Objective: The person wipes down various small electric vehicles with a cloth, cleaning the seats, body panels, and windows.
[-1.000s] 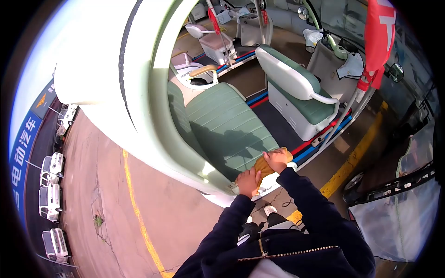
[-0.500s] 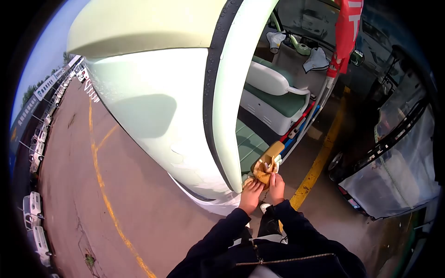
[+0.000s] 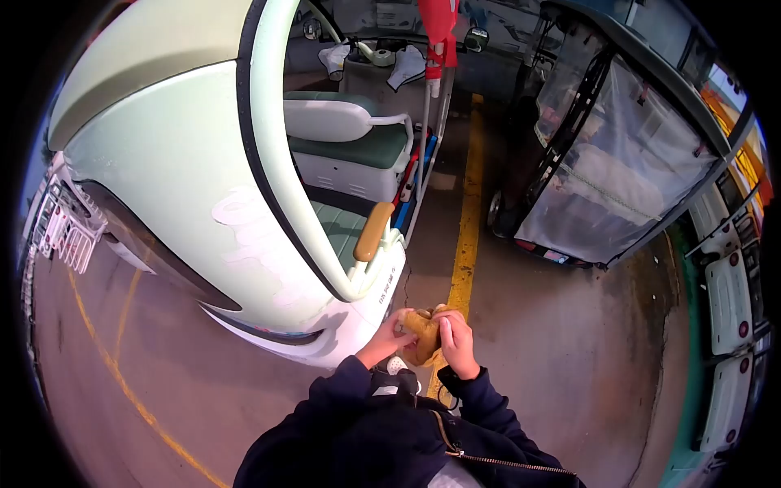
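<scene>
A crumpled tan-brown cloth [image 3: 421,335] is bunched between both of my hands in front of my body. My left hand [image 3: 384,340] grips its left side with curled fingers. On the other side my right hand [image 3: 458,343] pinches the upper right edge. Just beyond them stands a pale green and white vehicle [image 3: 187,154] with an open side. Its armrest with a brown pad [image 3: 374,232] is near my hands but apart from the cloth. Behind that are a green seat [image 3: 338,229] and a white-backed bench [image 3: 329,120].
A dark three-wheeler with a clear plastic cover [image 3: 610,179] stands to the right. A yellow line [image 3: 465,244] runs along the ground between the vehicles. Red fabric [image 3: 439,41] is wrapped round a pole. White vehicles [image 3: 726,301] line the far right edge.
My view has turned right. My hands with the cloth have moved away from the vehicle's armrest and back toward my body, and the cloth is bunched differently.
</scene>
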Demonstrator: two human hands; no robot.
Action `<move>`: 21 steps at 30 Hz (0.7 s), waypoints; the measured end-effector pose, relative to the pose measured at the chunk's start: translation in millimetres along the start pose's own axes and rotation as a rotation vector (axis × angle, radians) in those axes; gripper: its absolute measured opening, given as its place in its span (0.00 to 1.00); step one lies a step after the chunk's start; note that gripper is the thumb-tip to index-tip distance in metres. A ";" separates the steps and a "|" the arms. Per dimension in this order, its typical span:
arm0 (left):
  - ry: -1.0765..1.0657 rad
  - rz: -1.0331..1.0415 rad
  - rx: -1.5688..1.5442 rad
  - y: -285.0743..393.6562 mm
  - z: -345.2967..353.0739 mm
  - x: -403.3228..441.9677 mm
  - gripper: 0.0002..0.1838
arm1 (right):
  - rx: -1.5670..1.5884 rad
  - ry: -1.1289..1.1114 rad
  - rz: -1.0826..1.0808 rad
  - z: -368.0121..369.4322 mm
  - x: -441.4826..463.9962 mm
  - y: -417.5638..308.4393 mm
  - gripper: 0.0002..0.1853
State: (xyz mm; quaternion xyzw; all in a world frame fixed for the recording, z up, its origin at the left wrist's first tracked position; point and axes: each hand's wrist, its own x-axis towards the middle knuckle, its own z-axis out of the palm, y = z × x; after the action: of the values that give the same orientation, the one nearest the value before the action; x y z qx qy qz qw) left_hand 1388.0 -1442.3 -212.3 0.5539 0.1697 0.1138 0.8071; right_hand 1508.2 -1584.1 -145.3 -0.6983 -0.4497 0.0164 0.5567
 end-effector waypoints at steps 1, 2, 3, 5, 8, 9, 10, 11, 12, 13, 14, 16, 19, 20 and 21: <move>-0.111 -0.060 0.069 -2.3 -3.0 -3.9 0.26 | -0.027 -0.016 -0.033 -1.4 -10.3 -7.6 0.09; -0.133 -0.035 0.181 -8.1 -2.7 -13.2 0.23 | -0.010 0.008 -0.035 -0.9 -25.4 -14.8 0.07; -0.148 -0.039 0.189 -3.8 1.0 -26.3 0.23 | -0.014 0.024 -0.029 -0.5 -40.2 -22.5 0.07; -0.135 0.000 0.412 9.1 10.7 -55.8 0.18 | -0.016 0.062 0.083 1.2 -77.4 -36.2 0.09; -0.128 0.301 0.602 -4.6 13.1 -91.4 0.17 | 0.109 0.043 0.217 5.8 -132.0 -49.4 0.07; -0.142 0.450 0.764 7.6 16.8 -112.0 0.18 | 0.172 0.050 0.273 12.3 -154.2 -59.4 0.10; -0.234 0.373 0.815 22.0 20.2 -133.7 0.21 | 0.309 0.070 0.420 25.8 -180.3 -50.7 0.15; -0.229 0.371 0.816 25.9 19.8 -148.6 0.21 | 0.312 0.065 0.420 29.8 -194.6 -63.8 0.15; -0.298 0.503 0.883 28.5 18.3 -158.1 0.21 | 0.396 0.033 0.473 31.5 -201.3 -73.9 0.17; -0.360 0.632 0.950 31.8 17.3 -167.5 0.22 | 0.479 -0.010 0.528 33.3 -203.4 -81.7 0.18; -0.347 0.645 0.994 35.6 14.9 -179.1 0.22 | 0.518 -0.030 0.529 39.1 -204.6 -90.0 0.16; -0.285 0.683 1.033 44.5 4.9 -194.1 0.23 | 0.429 -0.232 0.555 39.7 -206.8 -91.0 0.15; -0.237 0.741 1.119 51.8 -18.3 -206.8 0.27 | 0.250 -0.346 0.547 53.1 -197.0 -104.0 0.09; -0.220 0.719 1.162 54.3 -27.6 -208.9 0.27 | 0.122 -0.328 0.486 55.1 -192.6 -106.1 0.08; -0.203 0.694 1.204 58.9 -36.2 -211.1 0.26 | -0.005 -0.310 0.425 58.2 -187.4 -109.7 0.08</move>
State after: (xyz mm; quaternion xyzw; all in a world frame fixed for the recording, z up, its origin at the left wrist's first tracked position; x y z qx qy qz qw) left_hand 1180.3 -1468.5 -138.1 0.9345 -0.0593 0.1988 0.2892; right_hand 1299.3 -1663.5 -170.0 -0.7676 -0.3730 0.2384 0.4635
